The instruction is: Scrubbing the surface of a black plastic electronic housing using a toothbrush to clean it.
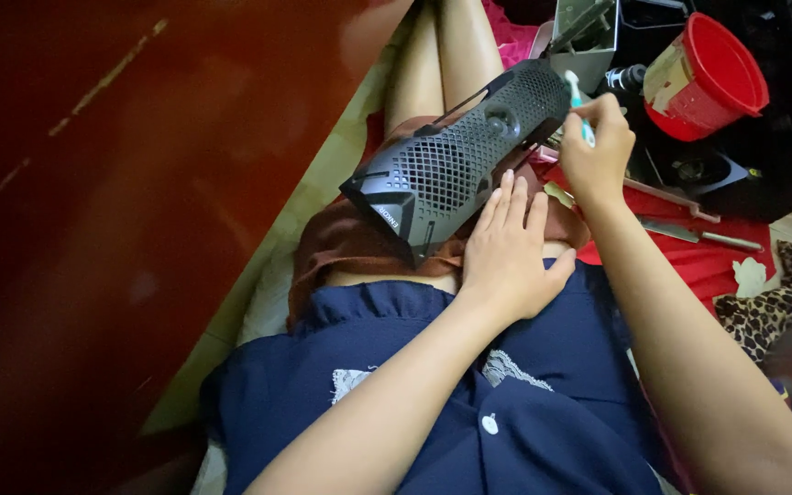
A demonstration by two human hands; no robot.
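Right hand [598, 151]: fingers curled and pressed together around a slim teal-and-white brush [577, 103], apparently a toothbrush, gripped low on the handle so the head meets the far right end of the black mesh panel [456, 160]; a short grip of this kind likely gives control over the bristle end. Left hand [509, 247]: fingers extended and lying close together, flat against the near right edge of the panel, palm down on the lap; it grasps nothing and appears to brace the panel so it does not slide under the brush. Black mesh panel: long perforated plastic cover with a diamond-pattern grille and angular solid corner, laid diagonally across the person's thighs, low near-left corner toward the waist, far end raised toward the right hand; the lap serves as its support. Beneath it, brown shorts [341, 243] and a dark blue buttoned shirt [524, 403] nearer the camera. Right of the hands, on a red cloth [698, 261]: two metal hand tools [689, 234] lying flat, within reach, well apart from the panel. Far right: red plastic bucket [708, 78] tilted on its side among dark parts. Far centre: grey metal box-shaped part [588, 37]. Near right: leopard-print fabric [781, 302]. Left: dark red-brown surface [121, 229], blurred.
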